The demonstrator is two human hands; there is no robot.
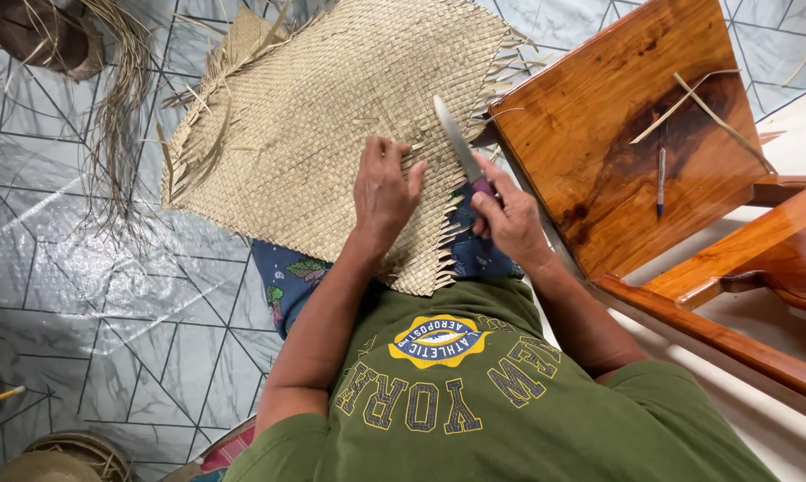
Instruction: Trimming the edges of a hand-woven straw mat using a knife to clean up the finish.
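woven straw mat (332, 116) | flat, frayed edges | knife (457, 143) blade on it

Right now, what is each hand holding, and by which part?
Right hand holds a knife by its purple handle; left hand holds nothing, pressing flat on the woven mat.

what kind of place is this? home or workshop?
Likely a home floor used for handcraft weaving. Pale geometric-patterned tiled floor, a polished brown wooden furniture piece, and loose dried straw strands beside the tan woven straw mat suggest it.
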